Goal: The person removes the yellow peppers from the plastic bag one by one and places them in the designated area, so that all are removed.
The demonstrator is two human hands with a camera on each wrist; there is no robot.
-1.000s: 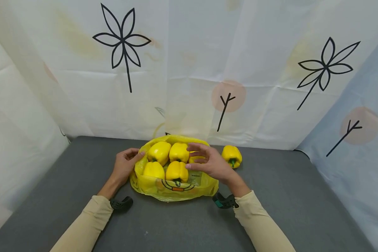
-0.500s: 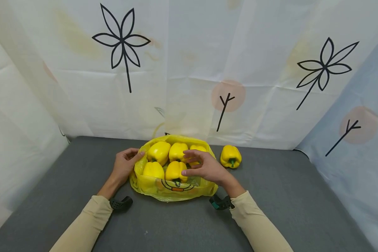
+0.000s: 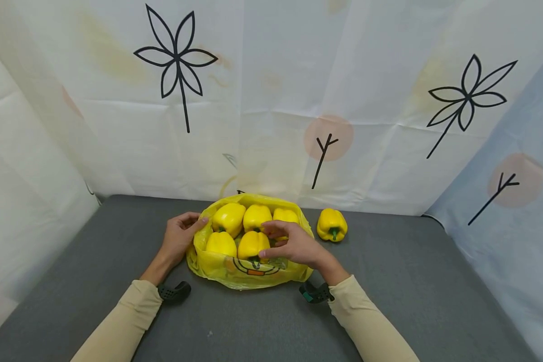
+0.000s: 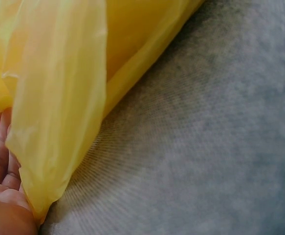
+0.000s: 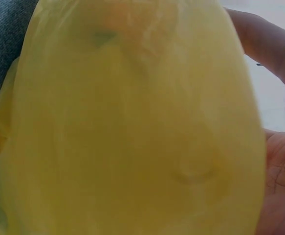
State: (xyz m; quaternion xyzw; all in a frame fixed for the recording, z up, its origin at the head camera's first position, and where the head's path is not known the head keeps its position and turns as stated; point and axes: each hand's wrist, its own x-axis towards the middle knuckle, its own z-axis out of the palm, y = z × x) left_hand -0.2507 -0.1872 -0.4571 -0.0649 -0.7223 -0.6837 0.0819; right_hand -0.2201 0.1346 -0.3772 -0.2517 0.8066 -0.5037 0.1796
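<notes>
A yellow plastic bag (image 3: 217, 269) lies wide-mouthed on the table with several yellow bell peppers inside. My left hand (image 3: 179, 236) pinches the bag's left rim; the left wrist view shows its fingers (image 4: 0, 159) partly behind the plastic. Over the bag's right part, my right hand (image 3: 294, 245) has thumb and fingers parted and loosely bent, beside the front bell pepper (image 3: 252, 245). The thumb tip overlaps that pepper's right edge; whether it touches is unclear. In the right wrist view, the bag (image 5: 132, 122) hides most of the hand.
One loose yellow bell pepper (image 3: 332, 224) sits on the table to the right of the bag. The grey table (image 3: 235, 327) ends at a white printed cloth (image 3: 271, 90) behind, with more cloth at both sides.
My right hand has moved left and slightly toward me, lower over the bag, uncovering the back right pepper. My left hand stays at the bag's rim.
</notes>
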